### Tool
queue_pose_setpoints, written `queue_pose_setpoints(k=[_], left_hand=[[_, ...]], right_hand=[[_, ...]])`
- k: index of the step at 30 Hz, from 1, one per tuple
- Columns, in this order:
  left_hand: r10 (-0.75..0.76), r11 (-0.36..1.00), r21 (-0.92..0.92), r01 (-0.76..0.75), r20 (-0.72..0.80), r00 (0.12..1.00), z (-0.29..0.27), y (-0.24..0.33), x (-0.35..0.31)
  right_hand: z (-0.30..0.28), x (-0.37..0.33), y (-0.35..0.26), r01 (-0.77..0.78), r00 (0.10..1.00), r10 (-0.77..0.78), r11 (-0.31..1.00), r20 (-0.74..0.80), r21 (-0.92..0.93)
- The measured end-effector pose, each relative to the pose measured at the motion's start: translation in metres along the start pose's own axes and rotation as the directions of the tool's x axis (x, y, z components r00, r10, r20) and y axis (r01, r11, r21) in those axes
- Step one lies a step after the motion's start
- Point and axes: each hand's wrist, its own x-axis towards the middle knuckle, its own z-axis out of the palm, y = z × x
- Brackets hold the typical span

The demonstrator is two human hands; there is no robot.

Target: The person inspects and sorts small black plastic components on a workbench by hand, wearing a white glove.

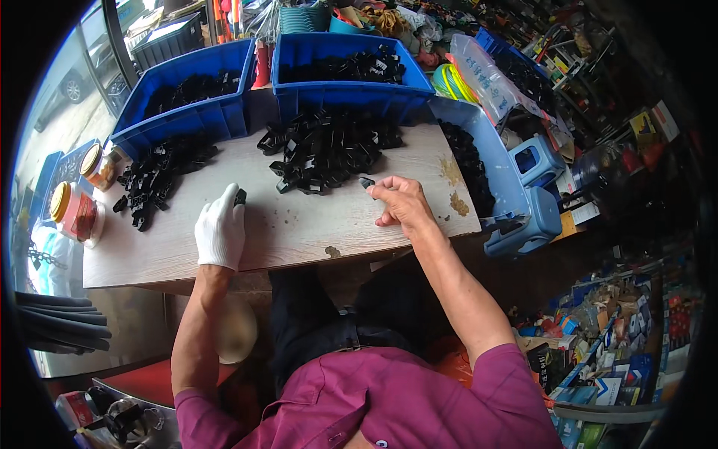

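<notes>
My left hand (221,230), in a white knit glove, is closed on a small black plastic part (240,197) whose end shows by the fingertips. Bare and raised over the right side of the table, my right hand (402,203) pinches another small black piece (366,182) between thumb and forefinger. A large heap of black plastic parts (321,153) lies on the table just beyond my hands. To the left spreads a smaller heap of similar parts (153,179). The light wood-grain tabletop (299,228) lies under both hands.
Two blue bins (187,123) (351,93) of black parts stand along the far edge. A paler blue bin (490,161) sits at the right edge, beside blue stools (535,217). Lidded jars (75,213) stand at the left. Cluttered shelves fill the right.
</notes>
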Motion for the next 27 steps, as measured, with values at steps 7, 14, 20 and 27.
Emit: queue_pose_setpoints(k=[7, 14, 20, 27], left_hand=[[-0.362, 0.248, -0.856, 0.453, 0.352, 0.863, 0.041, 0.096, 0.004], [-0.33, 0.108, -0.855, 0.508, 0.451, 0.829, 0.048, 0.115, 0.015], [0.021, 0.737, -0.662, 0.133, 0.219, 0.975, 0.039, 0.086, 0.021], [0.116, 0.857, -0.515, 0.005, 0.203, 0.972, 0.035, 0.079, 0.016]], right_hand=[[0.049, -0.021, 0.008, 0.057, 0.984, -0.1, 0.961, 0.148, 0.27], [0.061, -0.019, 0.016, 0.071, 0.979, -0.107, 0.977, 0.173, 0.203], [0.066, -0.012, 0.008, 0.033, 0.98, -0.035, 0.999, 0.197, 0.014], [0.076, -0.012, -0.001, 0.024, 0.974, 0.024, 0.978, 0.226, -0.205]])
